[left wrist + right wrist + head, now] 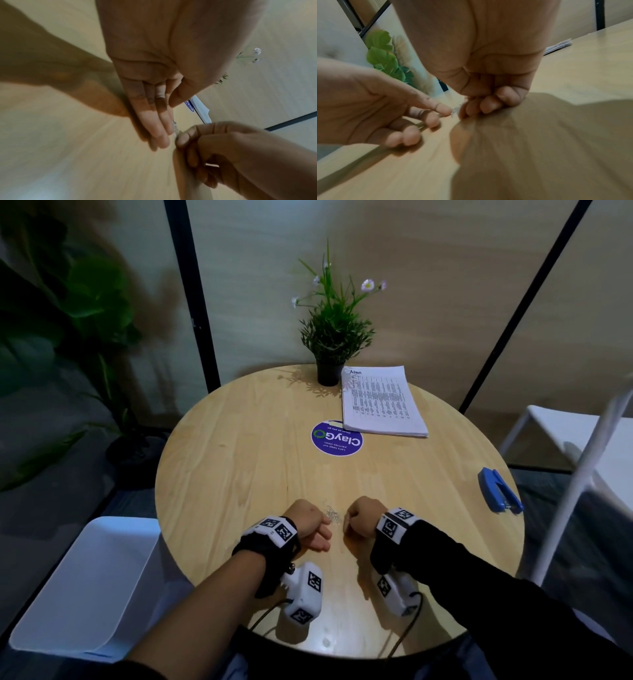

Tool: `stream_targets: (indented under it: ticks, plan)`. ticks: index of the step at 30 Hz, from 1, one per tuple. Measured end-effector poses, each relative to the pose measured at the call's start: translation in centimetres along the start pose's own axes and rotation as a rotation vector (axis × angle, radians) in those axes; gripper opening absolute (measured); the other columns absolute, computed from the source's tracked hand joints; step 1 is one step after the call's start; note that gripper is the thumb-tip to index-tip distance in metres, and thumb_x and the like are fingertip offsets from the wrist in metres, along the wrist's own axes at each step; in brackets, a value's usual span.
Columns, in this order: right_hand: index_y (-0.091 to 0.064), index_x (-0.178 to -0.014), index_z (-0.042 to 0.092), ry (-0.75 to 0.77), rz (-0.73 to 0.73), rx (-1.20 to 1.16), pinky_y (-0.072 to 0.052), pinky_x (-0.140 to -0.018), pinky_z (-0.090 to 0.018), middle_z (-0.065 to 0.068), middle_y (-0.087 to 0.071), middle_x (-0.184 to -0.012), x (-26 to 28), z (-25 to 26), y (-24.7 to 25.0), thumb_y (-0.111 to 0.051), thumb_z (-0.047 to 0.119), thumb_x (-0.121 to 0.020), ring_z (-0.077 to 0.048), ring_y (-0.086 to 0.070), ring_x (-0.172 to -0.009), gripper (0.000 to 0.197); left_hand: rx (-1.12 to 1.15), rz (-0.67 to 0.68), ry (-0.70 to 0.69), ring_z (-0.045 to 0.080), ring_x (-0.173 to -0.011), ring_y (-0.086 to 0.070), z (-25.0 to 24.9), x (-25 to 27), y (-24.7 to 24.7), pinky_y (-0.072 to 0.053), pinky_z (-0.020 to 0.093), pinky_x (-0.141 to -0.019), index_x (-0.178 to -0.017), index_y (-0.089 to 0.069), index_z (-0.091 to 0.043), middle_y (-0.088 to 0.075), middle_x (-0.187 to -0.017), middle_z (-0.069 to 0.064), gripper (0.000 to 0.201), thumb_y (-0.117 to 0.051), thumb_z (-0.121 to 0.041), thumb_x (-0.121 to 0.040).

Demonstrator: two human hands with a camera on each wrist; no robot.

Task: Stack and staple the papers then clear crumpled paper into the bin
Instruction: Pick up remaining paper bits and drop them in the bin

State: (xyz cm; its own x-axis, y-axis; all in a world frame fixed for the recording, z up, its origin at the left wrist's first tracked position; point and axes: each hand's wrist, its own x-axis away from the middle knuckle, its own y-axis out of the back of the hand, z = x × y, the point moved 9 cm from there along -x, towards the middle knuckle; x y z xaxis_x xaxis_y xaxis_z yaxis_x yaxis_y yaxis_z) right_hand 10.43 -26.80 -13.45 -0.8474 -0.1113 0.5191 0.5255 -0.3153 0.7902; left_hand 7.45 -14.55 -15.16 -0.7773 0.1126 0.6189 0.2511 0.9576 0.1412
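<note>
On the round pale wooden table [239, 440], both hands sit close together near the front edge, either side of a tiny heap of small silvery metal bits [333, 514], perhaps loose staples; they are too small to tell for sure. The left hand [310, 523] lies with its fingers [157, 129] straight and side by side, tips just at the heap, holding nothing. The right hand [363, 518] is curled into a loose fist, its fingertips [488, 106] tucked down on the wood right beside the heap; whether it pinches any of the bits cannot be told.

The stack of white printed papers [382, 402] lies flat at the far right of the table, beside a small potted green plant with pale flowers [334, 337] and partly over a round purple sticker [337, 438]. A blue stapler [500, 489] lies near the right edge, well apart from both hands. A white rectangular plastic bin [89, 587] stands on the floor to the left.
</note>
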Motion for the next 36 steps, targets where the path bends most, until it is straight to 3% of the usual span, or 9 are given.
stream_targets:
  ticks: [8, 10, 13, 17, 20, 24, 27, 30, 36]
  plan:
    - [-0.067, -0.082, 0.012, -0.069, -0.018, -0.019, -0.039, -0.071, -0.025, -0.006, -0.058, -0.086, -0.7, -1.0, 1.7, -0.052, 0.011, -0.088, -0.02, -0.052, -0.078, 0.015, -0.092, -0.054, -0.109, 0.019, -0.042, -0.05, -1.4, -0.7, 3.5, -0.046, 0.026, -0.048, -0.07, -0.059, -0.001, -0.058, -0.06, 0.013, 0.03, -0.037, 0.004, -0.09]
    - [-0.064, -0.075, 0.01, -0.107, 0.053, 0.044, -0.04, -0.07, -0.026, -0.007, -0.059, -0.086, -0.6, -1.5, 0.8, -0.051, 0.009, -0.087, -0.02, -0.052, -0.072, 0.017, -0.191, 0.022, -0.018, 0.021, -0.044, -0.052, -0.6, -0.1, 3.5, -0.046, 0.024, -0.048, -0.074, -0.061, 0.002, -0.06, -0.062, 0.016, 0.026, -0.039, 0.002, -0.089]
    - [-0.072, -0.089, 0.008, -0.081, 0.048, 0.035, -0.045, -0.071, -0.029, -0.006, -0.064, -0.085, -1.0, -1.1, 0.3, -0.05, 0.009, -0.082, -0.021, -0.056, -0.078, 0.023, -0.344, 0.196, 0.061, 0.018, -0.043, -0.057, -0.1, 0.7, 1.7, -0.045, 0.019, -0.04, -0.081, -0.06, 0.001, -0.062, -0.067, 0.014, 0.019, -0.044, -0.001, -0.093]
    - [-0.073, -0.088, 0.012, 0.025, 0.038, -0.008, -0.045, -0.078, -0.027, -0.007, -0.071, -0.096, -1.6, 0.7, -0.1, -0.053, 0.006, -0.081, -0.02, -0.06, -0.087, 0.023, -0.264, 0.236, 0.048, 0.017, -0.044, -0.061, -0.9, -0.4, -0.1, -0.046, 0.02, -0.04, -0.081, -0.057, 0.0, -0.063, -0.068, 0.014, 0.017, -0.048, -0.003, -0.094]
    - [-0.074, -0.091, 0.01, 0.084, 0.057, -0.051, -0.043, -0.079, -0.026, -0.008, -0.071, -0.1, -1.6, 1.1, 0.0, -0.049, 0.002, -0.082, -0.019, -0.058, -0.088, 0.027, -0.209, 0.195, -0.025, 0.019, -0.051, -0.06, -1.7, -1.8, -0.5, -0.047, 0.023, -0.047, -0.081, -0.06, -0.002, -0.064, -0.071, 0.013, 0.015, -0.053, -0.007, -0.093]
    - [-0.055, -0.067, 0.019, 0.101, -0.041, -0.157, -0.04, -0.071, -0.024, -0.005, -0.06, -0.086, -1.8, -0.6, 2.4, -0.048, 0.003, -0.083, -0.019, -0.053, -0.083, 0.024, -0.373, -0.017, -0.185, 0.027, -0.067, -0.06, -3.7, -2.9, 1.3, -0.05, 0.035, -0.067, -0.075, -0.062, -0.015, -0.064, -0.079, 0.012, 0.01, -0.064, -0.01, -0.084]
    - [-0.052, -0.077, 0.018, 0.101, -0.123, -0.098, -0.039, -0.063, -0.022, -0.002, -0.059, -0.086, -2.0, -1.4, 3.5, -0.058, 0.011, -0.08, -0.018, -0.052, -0.078, 0.01, -0.647, -0.152, -0.295, 0.024, -0.089, -0.062, -5.4, -2.4, 2.5, -0.05, 0.028, -0.076, -0.102, -0.06, -0.016, -0.063, -0.096, 0.007, 0.03, -0.074, -0.012, -0.075]
    - [-0.059, -0.098, 0.02, 0.136, -0.053, -0.098, -0.044, -0.064, -0.023, 0.007, -0.058, -0.076, -2.2, -0.3, 2.5, -0.075, 0.014, -0.068, -0.013, -0.055, -0.073, 0.035, -0.89, -0.14, -0.328, 0.022, -0.105, -0.057, -5.6, -2.4, 1.7, -0.043, 0.024, -0.083, -0.124, -0.052, -0.012, -0.054, -0.116, 0.007, 0.057, -0.078, -0.016, -0.073]
    - [-0.068, -0.094, 0.014, 0.18, -0.134, -0.147, -0.044, -0.071, -0.022, 0.003, -0.06, -0.08, -2.5, 1.2, 2.8, -0.08, 0.015, -0.07, -0.012, -0.056, -0.075, 0.027, -0.689, -0.145, -0.338, 0.016, -0.087, -0.057, -5.5, -2.8, 1.1, -0.047, 0.025, -0.081, -0.112, -0.062, -0.009, -0.067, -0.108, 0.008, 0.041, -0.073, -0.001, -0.073]
